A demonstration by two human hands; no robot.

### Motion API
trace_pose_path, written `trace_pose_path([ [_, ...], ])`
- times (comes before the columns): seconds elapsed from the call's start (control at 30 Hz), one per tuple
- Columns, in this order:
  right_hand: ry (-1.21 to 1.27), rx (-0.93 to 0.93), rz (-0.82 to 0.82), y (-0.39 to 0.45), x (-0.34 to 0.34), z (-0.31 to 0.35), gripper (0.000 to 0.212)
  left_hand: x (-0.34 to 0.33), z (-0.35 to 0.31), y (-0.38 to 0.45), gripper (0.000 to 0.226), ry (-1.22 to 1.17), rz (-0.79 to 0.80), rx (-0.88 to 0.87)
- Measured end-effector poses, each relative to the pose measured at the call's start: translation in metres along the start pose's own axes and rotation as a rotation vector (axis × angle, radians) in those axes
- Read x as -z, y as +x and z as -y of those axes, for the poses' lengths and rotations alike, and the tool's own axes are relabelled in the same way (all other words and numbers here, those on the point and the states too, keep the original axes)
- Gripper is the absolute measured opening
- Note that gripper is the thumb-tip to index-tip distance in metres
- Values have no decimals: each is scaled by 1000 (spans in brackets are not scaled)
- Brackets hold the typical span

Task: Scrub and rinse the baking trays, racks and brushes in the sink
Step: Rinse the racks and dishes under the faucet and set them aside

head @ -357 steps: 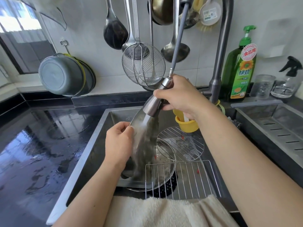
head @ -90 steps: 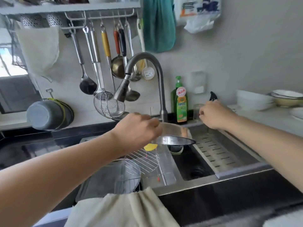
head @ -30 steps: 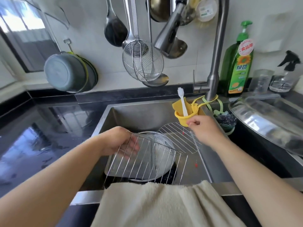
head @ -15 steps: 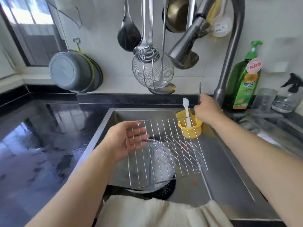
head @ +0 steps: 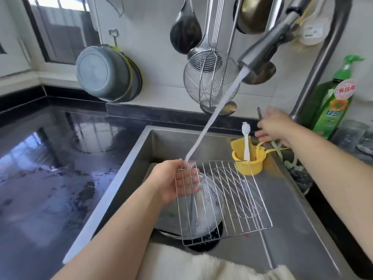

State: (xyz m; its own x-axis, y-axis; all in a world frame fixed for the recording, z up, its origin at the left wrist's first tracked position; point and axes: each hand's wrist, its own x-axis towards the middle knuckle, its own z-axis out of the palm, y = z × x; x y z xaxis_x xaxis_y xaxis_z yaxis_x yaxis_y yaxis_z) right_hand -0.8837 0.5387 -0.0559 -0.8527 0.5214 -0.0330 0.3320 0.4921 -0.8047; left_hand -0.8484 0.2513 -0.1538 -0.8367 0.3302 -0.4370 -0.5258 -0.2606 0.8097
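Observation:
My left hand (head: pixel 175 183) holds a square wire rack (head: pixel 232 207) by its upper left corner, thumb over the rim and fingers behind the wires, above the steel sink (head: pixel 141 158). Water streams from the pull-out faucet head (head: pixel 262 49) onto that corner and my fingers. Below the rack lie a round wire rack (head: pixel 245 196) and a round metal tray (head: pixel 167 217) over the drain. A white brush (head: pixel 246 142) stands in a yellow cup (head: pixel 249 167) at the back of the sink. My right hand (head: pixel 274 126), blurred with fingers spread, is beside the faucet lever (head: pixel 259 114).
Ladles and a wire skimmer (head: pixel 210 79) hang over the sink's back. Grey pots (head: pixel 105 71) hang on the wall at left. A green dish soap bottle (head: pixel 331 106) stands at right. The wet black counter (head: pixel 50 168) lies left, and a cream towel (head: pixel 201 265) drapes the front edge.
Water now runs from the faucet head onto the rack. My left hand has shifted the square rack slightly lower and to the right; my right hand stays by the lever.

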Motion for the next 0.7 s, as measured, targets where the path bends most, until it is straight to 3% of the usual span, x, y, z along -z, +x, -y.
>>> trace_pose_path([
  [0.1,400,299,-174,-43,20,28,52,1,0,-4,31,20,-36,-3],
  [0.17,604,407,-89,-69,32,52,48,-2,0,-6,31,36,-43,-24],
  [0.27,743,407,79,-79,39,90,27,-5,1,-7,31,54,-67,-54],
  [0.4,816,403,-24,-72,32,125,15,-4,-1,-9,29,113,-112,-92],
  [0.53,714,403,-121,-70,25,122,11,0,-5,-7,32,135,-164,-135],
  [0.7,175,405,-221,-90,5,58,20,2,-7,-4,29,114,-187,-172],
])
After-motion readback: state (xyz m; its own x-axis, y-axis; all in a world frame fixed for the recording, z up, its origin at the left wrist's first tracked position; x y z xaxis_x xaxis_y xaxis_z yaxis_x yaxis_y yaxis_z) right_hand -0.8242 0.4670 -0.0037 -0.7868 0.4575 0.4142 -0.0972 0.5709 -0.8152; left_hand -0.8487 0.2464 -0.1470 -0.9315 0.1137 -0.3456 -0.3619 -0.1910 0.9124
